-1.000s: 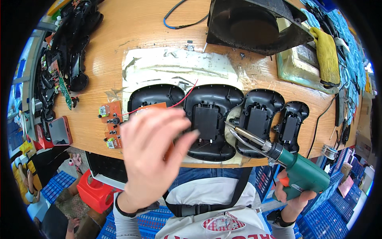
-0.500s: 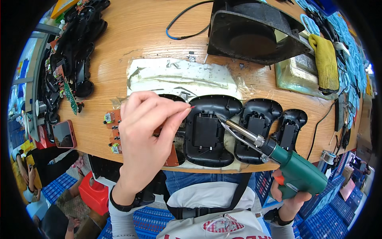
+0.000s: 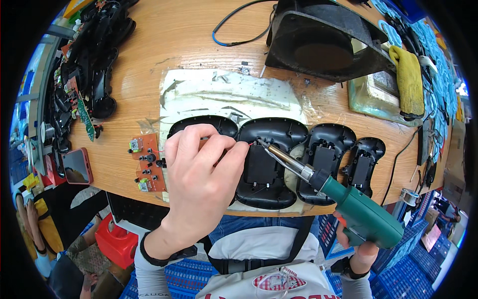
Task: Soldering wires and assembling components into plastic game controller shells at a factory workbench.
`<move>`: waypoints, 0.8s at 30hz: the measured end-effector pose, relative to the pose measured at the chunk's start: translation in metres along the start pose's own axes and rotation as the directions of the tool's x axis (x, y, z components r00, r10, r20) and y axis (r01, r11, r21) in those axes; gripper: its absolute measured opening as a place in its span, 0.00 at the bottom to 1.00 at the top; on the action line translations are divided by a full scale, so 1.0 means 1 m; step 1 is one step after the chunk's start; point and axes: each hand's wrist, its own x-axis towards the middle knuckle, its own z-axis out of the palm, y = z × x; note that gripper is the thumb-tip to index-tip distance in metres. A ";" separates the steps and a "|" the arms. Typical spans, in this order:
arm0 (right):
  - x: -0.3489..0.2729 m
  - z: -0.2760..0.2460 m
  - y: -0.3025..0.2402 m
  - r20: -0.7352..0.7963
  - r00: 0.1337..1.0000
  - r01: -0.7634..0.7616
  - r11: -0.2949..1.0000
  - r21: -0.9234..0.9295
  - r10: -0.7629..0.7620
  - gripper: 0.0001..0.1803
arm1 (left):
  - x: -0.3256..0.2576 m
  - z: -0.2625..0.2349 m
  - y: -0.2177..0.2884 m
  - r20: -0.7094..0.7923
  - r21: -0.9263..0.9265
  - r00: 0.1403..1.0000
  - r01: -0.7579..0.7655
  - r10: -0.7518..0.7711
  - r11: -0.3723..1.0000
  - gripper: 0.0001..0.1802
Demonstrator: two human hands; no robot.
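Observation:
My left hand [image 3: 204,182] pinches a thin red wire [image 3: 251,143] between thumb and forefinger, over the upper edge of the battery compartment of a black game controller shell [image 3: 271,199]. My right hand [image 3: 367,251] is wrapped around the handle of a green soldering gun [image 3: 366,212], with a finger at its orange trigger. The iron's tip points left, close beside the wire end; whether they touch I cannot tell. An orange circuit board [image 3: 159,172] with small switches lies left of my left hand, a red wire at its edge. My left hand partly covers another shell [image 3: 214,122].
Two more shells, a middle one [image 3: 331,133] and a right one [image 3: 371,144], continue the row. A black fan housing [image 3: 328,55] stands behind, beside a yellow cloth [image 3: 408,79]. Black shells [image 3: 103,82] pile up at left, near a phone [image 3: 77,166]. A solder spool [image 3: 410,197] sits at right.
My left hand has moved right and slightly down, bringing the wire to the compartment's upper edge. The soldering gun has shifted left and its tip is now near the wire end.

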 end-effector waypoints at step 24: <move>0.011 0.004 -0.015 0.090 0.994 0.093 0.898 -0.430 -0.060 0.45 | 0.008 -0.006 0.002 0.113 0.036 0.993 -0.026 0.022 0.999 0.08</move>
